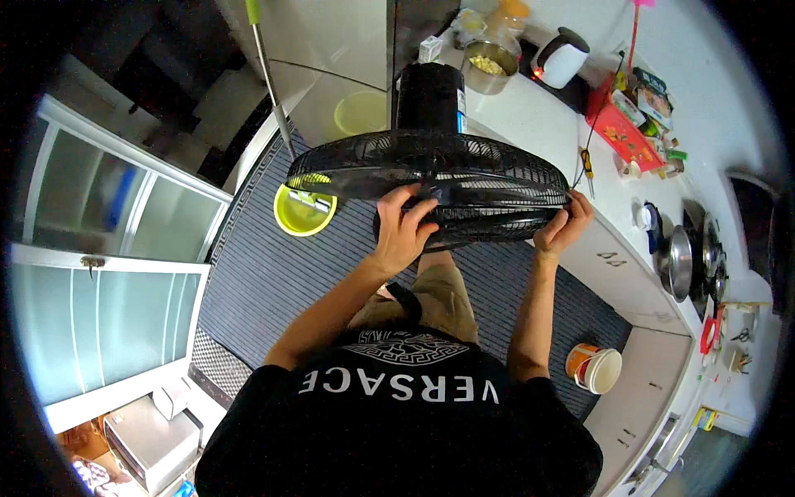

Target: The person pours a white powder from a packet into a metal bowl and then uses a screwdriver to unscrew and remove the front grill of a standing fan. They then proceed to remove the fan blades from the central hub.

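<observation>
A black electric fan (431, 99) stands upright before me, its motor housing on the far side and its wide round wire grille (497, 157) facing me. Dark blades show partly between the rear mesh and a nearer, lower section of grille (489, 225). My left hand (402, 232) is closed with bent fingers at the near middle of this grille, thumb and fingertips on its edge. At the right end, my right hand (565, 225) pinches the rim between thumb and fingers. The grille hides the lower part of the fan.
A yellow-green basin (305, 222) and a mop pole (269, 79) are at the left. On the right counter are a steel pot (489, 79), a white kettle (566, 60), a red basket (625, 128) and a screwdriver (587, 161). A white bucket (607, 370) stands on the floor.
</observation>
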Available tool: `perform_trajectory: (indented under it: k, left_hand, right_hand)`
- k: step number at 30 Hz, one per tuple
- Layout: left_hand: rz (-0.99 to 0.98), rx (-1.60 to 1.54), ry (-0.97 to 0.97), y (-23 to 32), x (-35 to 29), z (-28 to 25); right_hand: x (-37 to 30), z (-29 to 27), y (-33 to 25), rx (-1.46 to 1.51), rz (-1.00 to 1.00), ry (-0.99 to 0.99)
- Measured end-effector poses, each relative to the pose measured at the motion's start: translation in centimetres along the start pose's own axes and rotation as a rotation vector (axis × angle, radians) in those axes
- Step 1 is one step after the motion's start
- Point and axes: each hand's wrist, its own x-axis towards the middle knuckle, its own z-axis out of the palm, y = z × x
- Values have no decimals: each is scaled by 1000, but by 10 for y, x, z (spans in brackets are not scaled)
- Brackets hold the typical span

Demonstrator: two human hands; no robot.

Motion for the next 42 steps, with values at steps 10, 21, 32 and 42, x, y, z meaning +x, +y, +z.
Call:
perform_trajectory:
  k: [10, 21, 32, 42]
  left_hand:
    - [-106, 27, -136, -5, -3, -21]
    - [-736, -225, -16, 17, -123, -2]
    - [-170, -509, -1070, 202, -46, 161]
    - [375, -955, -1263, 386, -15, 282]
  right_hand:
    - [-1, -20, -6, 116, -33, 7]
    - [-5, -117, 6, 113, 93, -160]
    - [0, -342, 77, -201, 55, -44]
    - [-45, -579, 85, -552, 516, 277]
